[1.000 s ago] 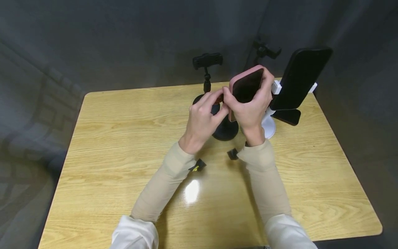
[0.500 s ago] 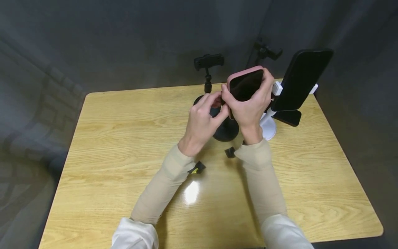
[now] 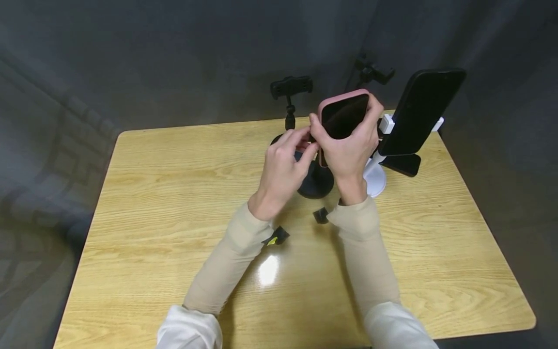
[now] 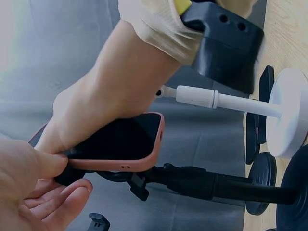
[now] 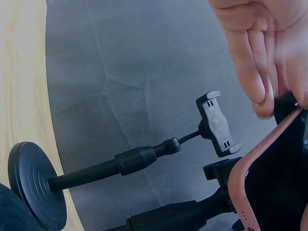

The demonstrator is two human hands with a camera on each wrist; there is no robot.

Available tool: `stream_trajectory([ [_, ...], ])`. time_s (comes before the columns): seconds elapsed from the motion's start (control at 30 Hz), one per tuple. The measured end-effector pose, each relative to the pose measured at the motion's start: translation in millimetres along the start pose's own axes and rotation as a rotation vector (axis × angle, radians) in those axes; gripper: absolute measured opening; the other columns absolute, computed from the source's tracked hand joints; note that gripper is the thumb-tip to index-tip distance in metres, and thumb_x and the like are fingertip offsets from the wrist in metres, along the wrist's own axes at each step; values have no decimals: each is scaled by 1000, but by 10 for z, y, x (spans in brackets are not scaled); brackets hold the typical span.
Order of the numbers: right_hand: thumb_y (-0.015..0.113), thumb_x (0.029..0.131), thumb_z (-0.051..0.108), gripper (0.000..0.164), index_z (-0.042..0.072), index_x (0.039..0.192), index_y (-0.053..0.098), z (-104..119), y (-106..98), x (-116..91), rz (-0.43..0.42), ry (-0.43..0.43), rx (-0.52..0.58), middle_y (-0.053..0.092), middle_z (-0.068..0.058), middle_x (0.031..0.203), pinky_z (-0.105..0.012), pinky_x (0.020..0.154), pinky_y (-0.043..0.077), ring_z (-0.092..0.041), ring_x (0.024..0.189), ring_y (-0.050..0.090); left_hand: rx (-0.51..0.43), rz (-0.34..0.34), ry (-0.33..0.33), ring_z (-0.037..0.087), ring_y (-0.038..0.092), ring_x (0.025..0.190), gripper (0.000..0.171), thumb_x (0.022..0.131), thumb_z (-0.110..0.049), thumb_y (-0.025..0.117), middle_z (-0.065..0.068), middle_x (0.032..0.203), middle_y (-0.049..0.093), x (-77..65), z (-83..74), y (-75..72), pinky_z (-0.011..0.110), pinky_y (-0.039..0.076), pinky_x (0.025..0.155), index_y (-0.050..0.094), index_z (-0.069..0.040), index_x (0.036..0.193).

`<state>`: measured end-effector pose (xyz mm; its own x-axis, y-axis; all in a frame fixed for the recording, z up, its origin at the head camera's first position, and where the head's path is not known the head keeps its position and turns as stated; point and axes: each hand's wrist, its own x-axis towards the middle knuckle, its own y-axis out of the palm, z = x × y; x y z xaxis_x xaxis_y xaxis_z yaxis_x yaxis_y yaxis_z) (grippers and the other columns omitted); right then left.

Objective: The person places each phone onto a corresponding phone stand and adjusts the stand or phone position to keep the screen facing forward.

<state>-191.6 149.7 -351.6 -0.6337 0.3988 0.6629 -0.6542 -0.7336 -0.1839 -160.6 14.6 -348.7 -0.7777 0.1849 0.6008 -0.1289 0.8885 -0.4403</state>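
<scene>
In the head view a phone in a pink case (image 3: pixel 343 116) is tilted in front of a black phone stand (image 3: pixel 315 182), its dark screen facing me. My right hand (image 3: pixel 350 150) grips the phone across its screen, thumb at the left edge. My left hand (image 3: pixel 283 162) is at that same edge. The left wrist view has its thumb and fingers pinching a black clamp arm (image 4: pixel 70 176) of the stand's holder. Behind the case, the stand's black neck (image 4: pixel 192 180) runs down to its base. Most of the clamp is hidden by the phone.
Beside it stands another black phone stand, its holder (image 3: pixel 291 87) bare. At the right a white stand (image 3: pixel 376 180) carries a large black phone (image 3: pixel 425 111), and a dark phone (image 3: pixel 403 165) lies behind its base. Another black holder (image 3: pixel 372 72) shows against the dark curtain.
The phone has turned a little, its upper left corner shifting left, and the right hand has moved slightly left with it. The left hand stays almost in place at the phone's left edge.
</scene>
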Motion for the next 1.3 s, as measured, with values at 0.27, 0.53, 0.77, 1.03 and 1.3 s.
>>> stream_trajectory([
  [0.27, 80, 72, 55, 84, 6, 134, 51, 22, -20, -5, 7, 25, -10, 64, -9, 124, -33, 88, 54, -19, 107, 65, 10, 3, -47, 23, 69, 86, 25, 98, -7, 71, 16, 100, 72, 5, -59, 2, 28, 58, 80, 71, 7, 118],
  [0.53, 78, 71, 64, 92, 3, 133, 52, 29, -43, 9, -5, 34, -49, 66, -10, 120, -39, 82, 52, -23, 103, 64, 40, 1, -73, 22, 68, 85, 25, 98, -9, 72, 15, 98, 72, 16, -110, 37, 32, 59, 79, 72, 7, 118],
  [0.77, 76, 72, 68, 94, 3, 134, 50, 43, -53, 6, 4, 54, -100, 66, -11, 121, -44, 82, 54, -27, 102, 65, 42, -9, -53, 22, 70, 85, 24, 97, -7, 72, 16, 100, 73, 16, -91, 51, 29, 60, 79, 73, 7, 117],
  [1.03, 76, 77, 65, 89, 5, 137, 47, 70, -70, 9, 29, 87, -156, 65, -14, 121, -43, 81, 54, -30, 102, 65, 17, -13, -37, 22, 73, 84, 26, 97, -6, 71, 18, 102, 73, 26, -64, 70, 23, 60, 79, 72, 8, 119],
  [1.3, 78, 77, 62, 87, 8, 138, 46, 118, -56, 20, 52, 132, -143, 65, -12, 119, -40, 80, 54, -28, 98, 65, -4, -35, -17, 22, 72, 82, 28, 96, -5, 72, 19, 100, 71, 19, -5, 69, 23, 60, 79, 71, 8, 120],
])
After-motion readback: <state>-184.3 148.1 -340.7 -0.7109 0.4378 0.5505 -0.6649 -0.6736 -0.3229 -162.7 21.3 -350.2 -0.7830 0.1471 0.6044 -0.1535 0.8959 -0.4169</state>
